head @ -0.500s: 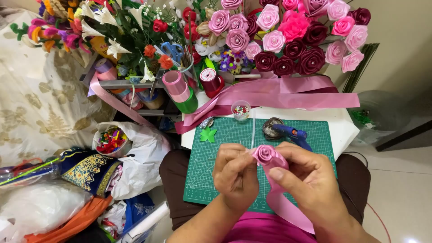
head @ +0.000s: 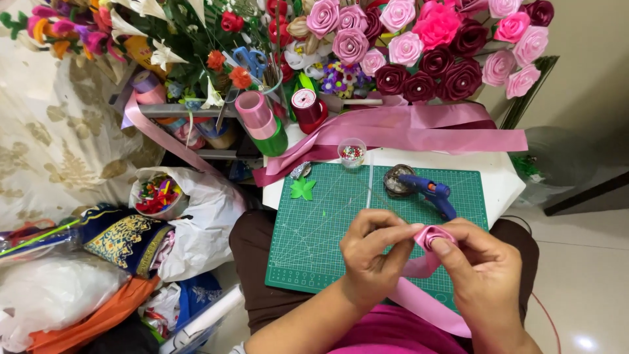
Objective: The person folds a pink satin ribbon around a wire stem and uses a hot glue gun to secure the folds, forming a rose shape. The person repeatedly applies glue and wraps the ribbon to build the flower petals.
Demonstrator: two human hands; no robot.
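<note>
A bank of finished ribbon roses (head: 419,49) in pink, magenta and maroon fills the back of the work table, above a long run of loose pink satin ribbon (head: 419,134) draped across the white tabletop (head: 495,180). In front lies a green gridded cutting mat (head: 321,229), resting partly on the table and partly over the seated person's lap, with a blue glue gun (head: 432,192) on its far right part, a stack of ribbon spools (head: 262,121) just beyond its far left corner, a small clear cup of beads (head: 352,152) at its far edge and a green paper leaf (head: 303,189) near its left corner. Over the mat's near half, the left hand (head: 372,252) and right hand (head: 481,272) meet on a half-formed pink ribbon rose (head: 432,235), its free tail trailing down toward the lap. The left fingers are closed narrowly, pinching the bud's base; the right thumb and fingers close on its outer wrap. Done well, this step seems to call for a firm pinch at the base while each fold is laid snug and even, so the coil does not loosen.
</note>
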